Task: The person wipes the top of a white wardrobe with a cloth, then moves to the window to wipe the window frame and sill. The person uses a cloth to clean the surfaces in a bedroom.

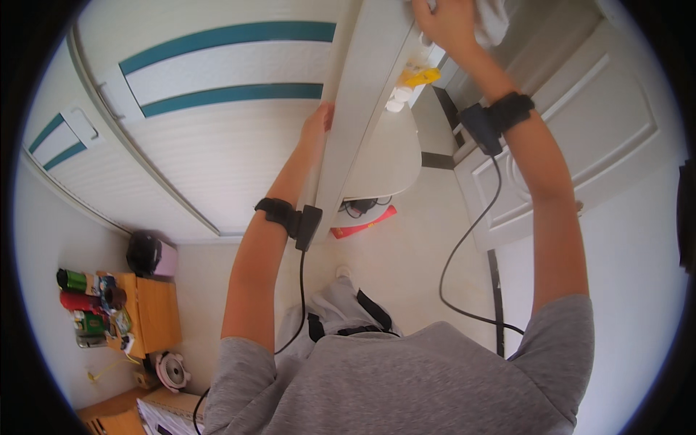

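Beside white wardrobe doors (217,152), left hand (317,125) touches a panel (359,94), right hand (448,27) a pale cloth (494,22); can't tell how closed either is.

This looks like a room in a home. Just left of the left hand (317,125) stand tall white cupboard doors (232,65) with teal stripes and slim handles, like a wardrobe's. Below the right hand (447,29) are rounded white shelves (384,156) at the end of a cabinet, and to that hand's right is a white panelled door (587,116). Well below and left of the left hand, a small wooden cabinet (161,315) carries a cluster of cans and boxes (81,301), with a pink-and-black bin (165,259) beside it.
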The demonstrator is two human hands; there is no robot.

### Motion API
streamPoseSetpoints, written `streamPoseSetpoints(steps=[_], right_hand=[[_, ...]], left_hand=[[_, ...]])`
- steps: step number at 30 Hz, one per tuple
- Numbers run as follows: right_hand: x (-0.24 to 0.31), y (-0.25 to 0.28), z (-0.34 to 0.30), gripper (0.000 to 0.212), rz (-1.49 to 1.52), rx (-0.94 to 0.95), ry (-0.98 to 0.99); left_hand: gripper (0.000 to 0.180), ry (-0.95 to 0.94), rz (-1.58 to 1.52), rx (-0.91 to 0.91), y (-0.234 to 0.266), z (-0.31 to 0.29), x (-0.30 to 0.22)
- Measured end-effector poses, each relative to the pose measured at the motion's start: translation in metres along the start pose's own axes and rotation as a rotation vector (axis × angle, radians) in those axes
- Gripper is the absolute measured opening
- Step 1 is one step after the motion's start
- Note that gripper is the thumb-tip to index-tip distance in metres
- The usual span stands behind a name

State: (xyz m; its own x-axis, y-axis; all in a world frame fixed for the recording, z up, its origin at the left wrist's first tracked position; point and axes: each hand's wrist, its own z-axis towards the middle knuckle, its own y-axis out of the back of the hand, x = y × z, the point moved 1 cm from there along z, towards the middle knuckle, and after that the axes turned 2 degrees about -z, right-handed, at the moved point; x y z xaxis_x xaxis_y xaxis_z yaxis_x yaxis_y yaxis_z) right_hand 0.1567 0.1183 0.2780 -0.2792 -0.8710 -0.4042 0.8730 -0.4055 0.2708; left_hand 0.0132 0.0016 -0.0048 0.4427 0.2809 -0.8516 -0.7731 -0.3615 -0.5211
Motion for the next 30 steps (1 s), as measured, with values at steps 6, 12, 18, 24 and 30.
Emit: streamPoseSetpoints(steps=[6,12,18,24,30], right_hand=[[0.032,-0.037,-0.114,0.021,0.032,0.471,-0.007],[0.086,-0.051,-0.234,0.047,0.360,0.534,0.115],[0.132,-0.069,-0.307,0.047,0.728,0.893,-0.056],[0.184,-0.081,-0.376,0.045,0.987,1.153,-0.260],[0.238,-0.101,-0.421,0.044,0.990,1.324,-0.218]], left_hand=[[0.044,0.056,-0.185,0.052,0.005,0.003,0.002],[0.044,0.151,-0.242,0.324,0.022,0.006,-0.005],[0.044,0.123,-0.200,0.324,0.029,0.004,-0.008],[0.038,0.029,-0.282,0.313,0.028,-0.004,-0.001],[0.033,0.001,-0.286,-0.010,0.004,-0.014,0.005]])
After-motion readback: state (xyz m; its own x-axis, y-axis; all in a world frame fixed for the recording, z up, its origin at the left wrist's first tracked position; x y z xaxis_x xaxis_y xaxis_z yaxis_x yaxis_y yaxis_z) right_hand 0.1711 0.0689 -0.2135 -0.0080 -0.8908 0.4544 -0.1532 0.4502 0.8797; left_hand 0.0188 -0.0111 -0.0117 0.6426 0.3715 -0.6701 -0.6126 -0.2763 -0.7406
